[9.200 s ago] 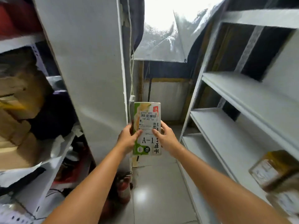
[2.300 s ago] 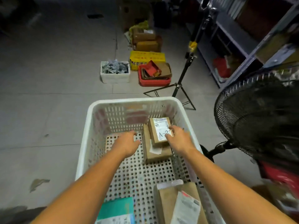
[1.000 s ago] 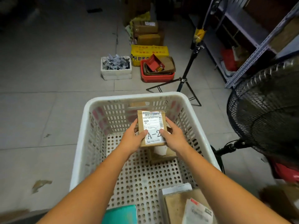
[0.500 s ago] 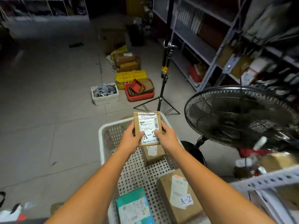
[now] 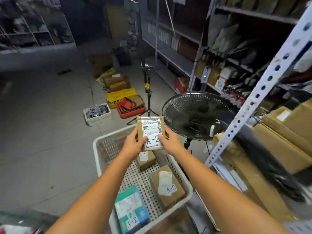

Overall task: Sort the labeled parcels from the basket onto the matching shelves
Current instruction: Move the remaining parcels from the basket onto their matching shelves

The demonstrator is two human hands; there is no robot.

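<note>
I hold a small brown parcel [image 5: 150, 130] with a white label marked A-2 upright above the white perforated basket [image 5: 99, 149]. My left hand [image 5: 133, 144] grips its left edge and my right hand [image 5: 170, 141] grips its right edge. Three more parcels lie in the basket: a small brown one [image 5: 146, 160] under my hands, a larger brown one [image 5: 166, 185] marked A-2, and a teal one [image 5: 131, 208] marked A-2. A white metal shelf upright [image 5: 253, 97] rises at my right, with large brown cartons [image 5: 283, 137] on that shelf.
A black floor fan [image 5: 196, 115] stands just right of the basket. Beyond it are a tripod stand [image 5: 148, 98], a red bin [image 5: 130, 108], a yellow box [image 5: 120, 97], a white tub [image 5: 97, 114] and stacked cartons. Grey shelving lines the right wall and the far left.
The view has tilted up and turned right since a second ago. The A-2 parcel has risen out of the basket in both hands, and the shelf upright now shows at right.
</note>
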